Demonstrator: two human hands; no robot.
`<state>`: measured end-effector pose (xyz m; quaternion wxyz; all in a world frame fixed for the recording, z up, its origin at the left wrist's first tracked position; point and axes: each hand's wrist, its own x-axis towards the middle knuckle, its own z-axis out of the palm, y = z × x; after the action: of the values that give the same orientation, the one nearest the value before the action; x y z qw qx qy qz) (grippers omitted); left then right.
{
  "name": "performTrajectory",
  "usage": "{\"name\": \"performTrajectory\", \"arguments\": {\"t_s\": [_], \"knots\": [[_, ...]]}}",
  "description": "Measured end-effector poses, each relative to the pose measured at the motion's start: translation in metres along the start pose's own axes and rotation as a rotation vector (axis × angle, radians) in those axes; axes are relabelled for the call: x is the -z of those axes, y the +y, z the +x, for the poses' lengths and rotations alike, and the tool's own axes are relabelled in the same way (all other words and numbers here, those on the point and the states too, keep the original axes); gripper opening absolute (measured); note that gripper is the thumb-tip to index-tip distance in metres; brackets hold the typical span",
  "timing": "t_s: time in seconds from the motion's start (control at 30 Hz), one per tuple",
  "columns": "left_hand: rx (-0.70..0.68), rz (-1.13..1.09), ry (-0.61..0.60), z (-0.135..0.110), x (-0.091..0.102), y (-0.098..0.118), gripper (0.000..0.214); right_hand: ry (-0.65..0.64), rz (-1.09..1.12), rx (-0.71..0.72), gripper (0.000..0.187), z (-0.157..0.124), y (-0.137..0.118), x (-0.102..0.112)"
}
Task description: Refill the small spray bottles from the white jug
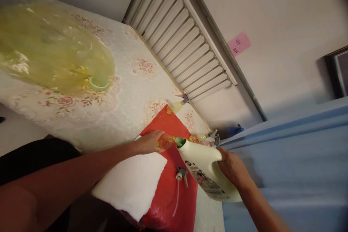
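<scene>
My left hand [149,142] is wrapped round a small transparent bottle [165,142] without its top, over a red sheet [174,125]. By its handle, my right hand [231,163] grips a large pale detergent jug [202,166] with a printed label. The jug is tilted, its green spout [179,142] right at the small bottle's mouth; I cannot tell whether liquid flows. On the red sheet lies a grey spray trigger [182,174] with its thin tube [176,201]. A white cloth [133,183] lies partly over the sheet, below my left forearm.
A table with a floral cover [127,90] carries a big yellow plastic bag [54,50] with a green ring-shaped cap [98,84]. More spray bottles [175,107] stand near the slatted radiator [185,36]. Blue fabric [293,159] hangs at the right.
</scene>
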<state>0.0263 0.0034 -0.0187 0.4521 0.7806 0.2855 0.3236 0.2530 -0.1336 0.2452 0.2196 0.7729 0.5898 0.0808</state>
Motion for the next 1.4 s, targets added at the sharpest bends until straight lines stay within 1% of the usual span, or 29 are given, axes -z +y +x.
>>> {"name": "performTrajectory", "arguments": {"t_s": [0.13, 0.4, 0.5, 0.67, 0.83, 1.0, 1.13, 1.3, 1.4], "knots": [[0.004, -0.016, -0.001, -0.0007, 0.0021, 0.0023, 0.060, 0.005, -0.004, 0.006, 0.035, 0.0001, 0.0023, -0.0015], [0.003, -0.014, -0.022, 0.0011, 0.0015, 0.0011, 0.057, 0.016, 0.012, 0.019, 0.033, 0.0022, 0.0032, -0.0033], [0.013, -0.014, -0.019, 0.0001, 0.0020, 0.0017, 0.061, 0.007, 0.012, 0.017, 0.033, 0.0010, 0.0008, -0.0005], [0.021, -0.017, -0.036, -0.0009, 0.0040, 0.0030, 0.067, -0.004, 0.021, -0.005, 0.041, 0.0004, -0.0020, 0.0028], [0.029, -0.019, -0.034, -0.0005, 0.0038, 0.0030, 0.072, 0.002, 0.015, 0.003, 0.039, 0.0015, -0.0003, 0.0009], [0.043, -0.031, -0.017, -0.0009, 0.0046, 0.0059, 0.068, -0.003, 0.007, 0.007, 0.038, 0.0022, 0.0004, 0.0004], [0.016, -0.038, -0.016, -0.0006, 0.0041, 0.0045, 0.064, 0.001, 0.020, 0.020, 0.039, 0.0020, 0.0000, 0.0016], [0.033, -0.034, -0.024, 0.0011, 0.0000, -0.0029, 0.072, -0.005, 0.009, 0.016, 0.037, 0.0012, -0.0009, 0.0028], [0.048, -0.028, -0.029, 0.0014, -0.0008, -0.0036, 0.075, -0.002, 0.012, 0.015, 0.035, 0.0006, -0.0017, 0.0037]]}}
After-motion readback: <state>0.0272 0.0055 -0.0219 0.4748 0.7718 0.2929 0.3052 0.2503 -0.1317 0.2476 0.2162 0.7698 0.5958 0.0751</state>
